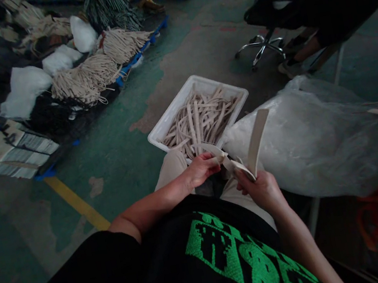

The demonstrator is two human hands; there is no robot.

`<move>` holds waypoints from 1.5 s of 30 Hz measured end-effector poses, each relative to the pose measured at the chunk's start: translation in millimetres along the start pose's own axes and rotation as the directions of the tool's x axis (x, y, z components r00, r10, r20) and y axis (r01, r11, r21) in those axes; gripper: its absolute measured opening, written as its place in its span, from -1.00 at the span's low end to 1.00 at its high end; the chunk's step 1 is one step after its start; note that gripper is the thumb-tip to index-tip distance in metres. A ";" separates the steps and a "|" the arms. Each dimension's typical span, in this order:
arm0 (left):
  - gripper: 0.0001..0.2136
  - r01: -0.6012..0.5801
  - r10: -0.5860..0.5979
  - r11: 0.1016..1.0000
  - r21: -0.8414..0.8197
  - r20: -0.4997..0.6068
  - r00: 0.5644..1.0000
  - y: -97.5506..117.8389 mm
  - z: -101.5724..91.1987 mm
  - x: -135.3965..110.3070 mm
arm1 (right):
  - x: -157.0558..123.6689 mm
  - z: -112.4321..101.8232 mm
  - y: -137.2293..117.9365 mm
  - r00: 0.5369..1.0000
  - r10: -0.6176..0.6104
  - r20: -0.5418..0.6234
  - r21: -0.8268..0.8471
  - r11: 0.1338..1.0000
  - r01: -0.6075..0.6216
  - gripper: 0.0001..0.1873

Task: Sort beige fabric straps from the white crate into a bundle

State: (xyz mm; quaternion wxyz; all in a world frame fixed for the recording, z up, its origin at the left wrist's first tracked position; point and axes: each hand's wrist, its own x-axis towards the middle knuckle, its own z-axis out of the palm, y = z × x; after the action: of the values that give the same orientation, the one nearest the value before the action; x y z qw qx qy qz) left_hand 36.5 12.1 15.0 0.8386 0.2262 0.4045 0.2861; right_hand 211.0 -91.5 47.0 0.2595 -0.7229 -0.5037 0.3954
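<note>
My left hand [201,168] is closed on one end of a beige strap [232,165] that bends across my lap. My right hand [261,189] grips the same strap further along, and its free end [257,136] sticks up and to the right. Just beyond my knees stands a white plastic crate [170,118] filled with several similar beige straps [200,120]. Both hands are close together above my lap, in front of the crate.
A large clear plastic bag [320,138] bulges at my right. Bundles of beige straps [86,79] and white sacks [26,87] lie on blue pallets at the far left. An office chair [263,33] and another person's legs [304,48] are at the far right. A yellow floor line [75,203] runs left.
</note>
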 end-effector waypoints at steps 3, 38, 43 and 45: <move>-0.65 -0.017 0.017 0.999 -0.050 -0.010 1.000 5.9 6.1 -0.8 | 4.0 1.6 -6.8 1.000 -0.022 -0.002 0.023 0.999 0.022 -0.45; -0.59 0.100 -0.100 0.995 0.022 -0.012 0.995 -16.0 8.9 -21.8 | -5.8 1.9 -5.2 0.999 0.031 -0.021 0.312 0.950 -0.023 -0.50; -0.70 0.122 -0.122 0.992 -0.008 -0.013 0.992 -9.6 -0.3 -17.4 | -21.5 -14.9 10.4 0.975 -0.159 -0.155 0.309 0.930 0.201 -0.65; -0.72 0.130 -0.130 0.991 -0.017 -0.005 0.991 -9.8 -2.3 -14.9 | -27.5 -15.7 11.7 0.926 -0.336 -0.171 0.196 0.910 0.366 -0.73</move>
State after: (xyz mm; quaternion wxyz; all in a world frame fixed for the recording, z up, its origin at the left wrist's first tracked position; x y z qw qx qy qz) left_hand 30.0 -4.7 15.8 0.8561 0.1915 0.4188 0.2348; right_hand 225.3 -121.0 55.2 0.4395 -0.6112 -0.5593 0.3471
